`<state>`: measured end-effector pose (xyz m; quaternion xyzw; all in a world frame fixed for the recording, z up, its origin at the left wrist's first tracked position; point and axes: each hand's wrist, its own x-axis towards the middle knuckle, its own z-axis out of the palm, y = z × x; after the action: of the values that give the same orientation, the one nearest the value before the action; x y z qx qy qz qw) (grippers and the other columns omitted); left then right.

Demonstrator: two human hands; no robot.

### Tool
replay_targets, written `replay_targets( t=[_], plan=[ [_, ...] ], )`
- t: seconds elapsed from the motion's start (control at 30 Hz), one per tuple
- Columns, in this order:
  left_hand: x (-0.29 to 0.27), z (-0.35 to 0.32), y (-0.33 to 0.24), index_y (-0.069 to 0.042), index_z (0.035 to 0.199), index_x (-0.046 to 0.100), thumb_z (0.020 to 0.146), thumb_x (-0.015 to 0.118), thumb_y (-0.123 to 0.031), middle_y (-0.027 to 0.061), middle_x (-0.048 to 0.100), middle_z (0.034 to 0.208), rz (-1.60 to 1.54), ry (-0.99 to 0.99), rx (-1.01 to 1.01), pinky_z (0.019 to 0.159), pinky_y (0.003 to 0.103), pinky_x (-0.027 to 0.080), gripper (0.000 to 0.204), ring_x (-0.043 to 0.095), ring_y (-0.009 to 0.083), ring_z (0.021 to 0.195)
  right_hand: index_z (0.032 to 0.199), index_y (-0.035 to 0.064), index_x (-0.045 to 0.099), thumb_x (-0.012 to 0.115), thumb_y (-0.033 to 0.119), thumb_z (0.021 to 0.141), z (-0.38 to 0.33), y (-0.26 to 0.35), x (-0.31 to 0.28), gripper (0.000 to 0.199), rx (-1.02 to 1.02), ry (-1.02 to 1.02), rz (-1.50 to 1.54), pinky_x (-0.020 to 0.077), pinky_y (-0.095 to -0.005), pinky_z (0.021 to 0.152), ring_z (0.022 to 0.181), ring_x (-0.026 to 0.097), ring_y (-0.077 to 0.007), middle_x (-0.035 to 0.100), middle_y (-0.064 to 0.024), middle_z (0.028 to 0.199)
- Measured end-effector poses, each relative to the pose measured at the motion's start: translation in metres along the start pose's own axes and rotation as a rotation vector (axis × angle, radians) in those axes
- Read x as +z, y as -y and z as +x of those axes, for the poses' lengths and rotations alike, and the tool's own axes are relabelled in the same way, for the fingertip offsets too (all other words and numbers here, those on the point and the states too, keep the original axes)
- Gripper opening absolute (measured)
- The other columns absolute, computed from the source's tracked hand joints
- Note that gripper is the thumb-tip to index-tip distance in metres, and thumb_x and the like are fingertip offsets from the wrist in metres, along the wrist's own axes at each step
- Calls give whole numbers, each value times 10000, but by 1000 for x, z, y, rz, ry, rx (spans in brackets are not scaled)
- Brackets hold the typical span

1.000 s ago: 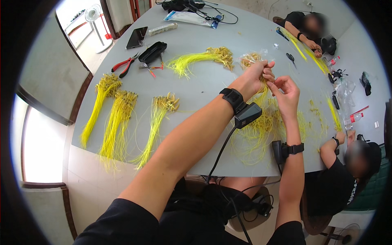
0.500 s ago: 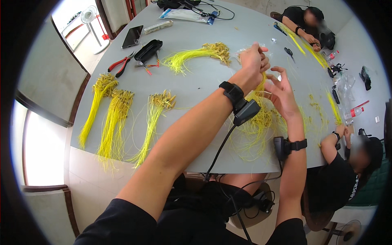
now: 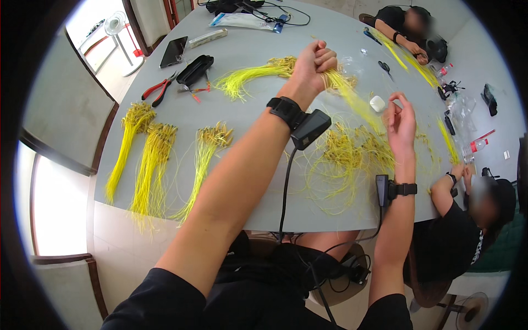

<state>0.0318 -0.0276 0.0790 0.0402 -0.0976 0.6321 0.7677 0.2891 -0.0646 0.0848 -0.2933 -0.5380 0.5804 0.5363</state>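
My left hand is closed around one end of a bunch of thin yellow strands, which trails down to the right and is blurred by motion. To its right, my right hand is raised over the table, its fingers loosely bent and apart, with nothing visible in them. Between and below the hands lies a loose tangle of yellow strands with gold-brown ends. Just beyond my left hand, a laid-out yellow bundle has its gold-brown ends partly behind that hand. A small white case sits beside my right fingers.
Three yellow bundles lie at the table's left. Behind them are red-handled pliers, a black case and a phone. Scissors lie at the far right. Two other people work along the right side.
My left hand has moved up and left with the strands, away from my right hand. My right hand has shifted slightly right, and the white case has come into sight.
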Motion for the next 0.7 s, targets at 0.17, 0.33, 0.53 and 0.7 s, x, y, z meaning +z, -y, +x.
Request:
replay_targets(
  t=[0.17,0.33,0.53,0.7],
  plan=[
    [0,1,-11,-45,797,456,992,452,-59,-40,298,579,-20,62,-101,341,189,242,196,259,44,416,814,42,686,732,139,873,6,-11,-5,123,-76,75,-758,216,-236,505,546,315,-16,417,101,599],
    [-5,1,-12,-47,801,452,978,457,-62,-44,298,573,39,-12,-106,327,187,223,178,260,42,419,839,47,745,816,119,783,-2,-6,1,116,152,348,-1055,264,-235,501,546,361,-16,458,90,603],
    [-14,1,-11,-20,835,488,1018,436,-72,-34,320,595,128,0,-140,334,181,248,198,265,31,404,848,44,744,836,144,756,-5,-5,4,163,170,356,-1101,269,-231,509,557,369,-17,466,83,621],
    [-15,2,-8,-39,813,468,1019,440,-80,-42,315,589,249,-8,-220,336,183,249,212,264,29,411,819,40,724,794,109,796,1,-11,-1,101,49,332,-893,271,-216,546,595,361,-14,482,92,665]
  ],
)
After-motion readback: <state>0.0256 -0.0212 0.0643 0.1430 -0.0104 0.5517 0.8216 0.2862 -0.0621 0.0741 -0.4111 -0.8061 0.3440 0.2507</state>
